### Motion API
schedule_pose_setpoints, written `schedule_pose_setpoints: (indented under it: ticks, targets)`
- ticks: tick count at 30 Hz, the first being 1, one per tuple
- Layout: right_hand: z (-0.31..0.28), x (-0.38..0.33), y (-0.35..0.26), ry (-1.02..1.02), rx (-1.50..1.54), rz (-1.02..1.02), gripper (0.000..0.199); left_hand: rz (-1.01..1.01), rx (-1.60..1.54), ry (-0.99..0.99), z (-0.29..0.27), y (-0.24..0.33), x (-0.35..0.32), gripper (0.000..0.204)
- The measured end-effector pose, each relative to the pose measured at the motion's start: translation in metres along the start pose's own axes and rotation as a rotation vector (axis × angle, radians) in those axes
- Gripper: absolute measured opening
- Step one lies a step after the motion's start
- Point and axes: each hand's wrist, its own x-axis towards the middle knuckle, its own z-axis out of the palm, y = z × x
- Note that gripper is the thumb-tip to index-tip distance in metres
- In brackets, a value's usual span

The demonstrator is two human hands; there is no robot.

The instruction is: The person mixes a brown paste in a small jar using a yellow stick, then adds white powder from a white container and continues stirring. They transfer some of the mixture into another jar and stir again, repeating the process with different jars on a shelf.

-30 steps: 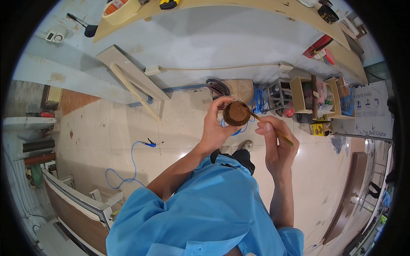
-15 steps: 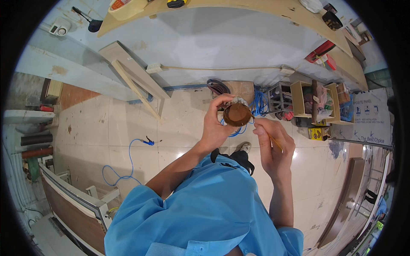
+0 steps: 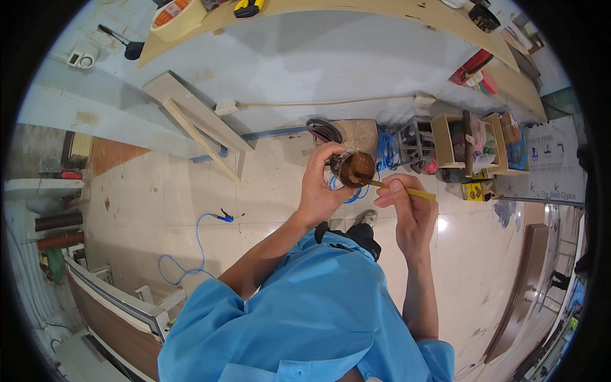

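My left hand (image 3: 321, 191) is wrapped round a small round cup (image 3: 337, 167), its mouth tipped toward me. Dark brown liquid (image 3: 360, 163) coats its inside, and dried smears mark the outer wall. Between the thumb and fingers of my right hand (image 3: 412, 213) is a thin yellow stick (image 3: 417, 192), perhaps a brush handle. It lies almost level, and its left end reaches into the cup's mouth, where the brown hides what the tip is. Both hands are held out in front of my blue shirt, above the floor.
Ahead runs a wooden shelf (image 3: 344, 9) along the wall. A board (image 3: 191, 105) leans there at left. A blue hose (image 3: 202, 242) lies on the tiled floor. Wooden boxes (image 3: 449, 141) of odds and ends stand at right. A framed panel (image 3: 111, 318) is at lower left.
The stick has swung from steep to nearly level, and its end has gone into the cup. The cup has tilted to the right. My right hand has turned with the stick.
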Motion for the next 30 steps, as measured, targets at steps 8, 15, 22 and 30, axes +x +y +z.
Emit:
schedule_pose_setpoints:
  ticks: [8, 15, 22, 30]
  targets:
    - [0.002, 0.000, 0.006, -0.015, 0.064, 0.050, 0.030, -0.050, -0.057, -0.038, -0.003, -0.001, -0.004, 0.083]
    - [0.000, 0.001, 0.008, -0.021, 0.076, 0.038, 0.030, -0.055, -0.118, -0.005, -0.001, -0.002, -0.008, 0.084]
    - [-0.002, 0.001, 0.007, -0.054, 0.140, 0.113, 0.030, -0.044, -0.177, -0.015, -0.001, 0.001, -0.010, 0.082]
    - [-0.001, 0.002, 0.004, -0.019, 0.087, 0.033, 0.029, -0.061, -0.172, -0.027, 0.001, -0.004, -0.015, 0.082]
